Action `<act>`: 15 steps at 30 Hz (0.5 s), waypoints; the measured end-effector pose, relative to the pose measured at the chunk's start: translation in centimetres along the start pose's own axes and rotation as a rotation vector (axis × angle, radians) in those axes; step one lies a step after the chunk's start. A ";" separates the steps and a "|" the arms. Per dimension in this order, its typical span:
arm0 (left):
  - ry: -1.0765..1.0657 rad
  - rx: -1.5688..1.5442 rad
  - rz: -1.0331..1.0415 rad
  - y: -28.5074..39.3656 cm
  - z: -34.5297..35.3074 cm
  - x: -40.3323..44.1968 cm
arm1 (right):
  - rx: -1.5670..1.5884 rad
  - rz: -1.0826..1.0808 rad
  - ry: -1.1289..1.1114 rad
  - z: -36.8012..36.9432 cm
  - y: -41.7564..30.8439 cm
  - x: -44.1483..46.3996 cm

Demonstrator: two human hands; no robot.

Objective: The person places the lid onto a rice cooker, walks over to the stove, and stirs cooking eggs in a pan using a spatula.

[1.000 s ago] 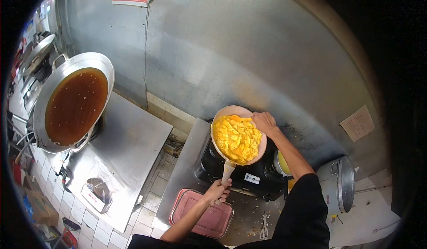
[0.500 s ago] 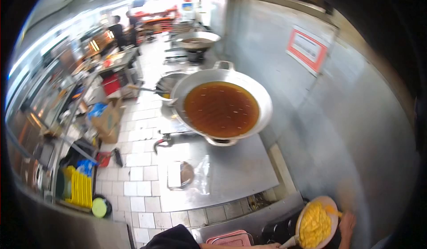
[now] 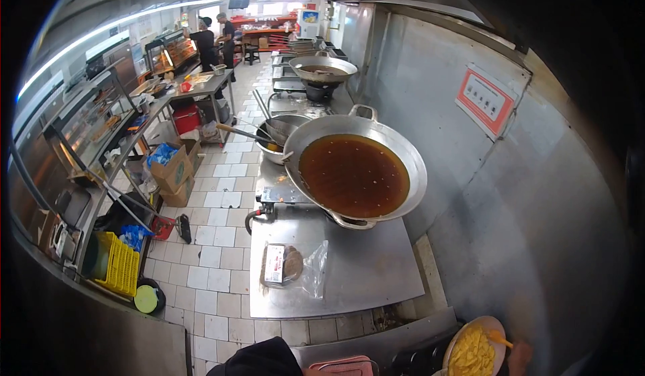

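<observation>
Lowest in my view, a black sleeve (image 3: 259, 362) filled the bottom edge left of centre; the left hand lay out of frame, so I could not tell its grip. Just right of it sat a pink container (image 3: 342, 367). In the lower right corner I had the pan (image 3: 499, 357), piled with yellow food (image 3: 472, 352) like scrambled egg. The right hand (image 3: 519, 358), blurred and shaded, looked curled around a yellow spatula (image 3: 498, 338) resting at the pan's side. I judged the food soft, slick and easily torn, and the loaded pan stiff, fairly heavy and probably hot, best held by its handle, cut off below. Farther up, a packet (image 3: 282, 264) lay on a steel table (image 3: 376, 272); beyond stood a wok (image 3: 418, 174) of brown liquid (image 3: 353, 174) and, upper left, two people (image 3: 203, 43).
</observation>
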State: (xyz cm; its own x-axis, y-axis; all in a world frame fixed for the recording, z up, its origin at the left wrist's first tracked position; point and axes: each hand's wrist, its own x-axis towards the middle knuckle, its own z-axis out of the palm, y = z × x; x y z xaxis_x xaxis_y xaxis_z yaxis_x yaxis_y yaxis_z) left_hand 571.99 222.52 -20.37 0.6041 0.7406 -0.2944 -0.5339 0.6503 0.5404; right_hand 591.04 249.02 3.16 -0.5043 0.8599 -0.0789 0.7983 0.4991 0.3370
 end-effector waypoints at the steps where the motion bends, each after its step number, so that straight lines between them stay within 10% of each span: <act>1: -0.032 -0.036 -0.003 -0.4 0.0 0.3 | -0.047 -0.061 0.116 5.8 1.8 2.3; 6: -0.837 -1.069 -0.234 -6.7 -2.5 3.2 | 0.008 -0.086 0.246 1.2 1.6 0.3; 8: -0.754 -0.803 -0.218 -4.9 -2.5 2.3 | 0.002 0.129 -0.018 1.2 0.0 -0.5; 10: 0.071 -0.022 -0.080 2.0 5.3 -5.9 | 0.026 0.009 0.144 6.6 0.2 -0.8; 15: 0.182 0.054 -0.110 3.4 6.4 -6.3 | 0.048 0.165 0.055 0.1 -2.3 -0.9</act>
State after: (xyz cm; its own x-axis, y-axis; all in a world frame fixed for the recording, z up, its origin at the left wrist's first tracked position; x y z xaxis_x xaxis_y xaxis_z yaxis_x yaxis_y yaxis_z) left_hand 570.15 219.00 -11.60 0.5376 0.6871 -0.4887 -0.4351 0.7225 0.5373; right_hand 589.69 247.10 2.32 -0.3809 0.9243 0.0255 0.8861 0.3571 0.2954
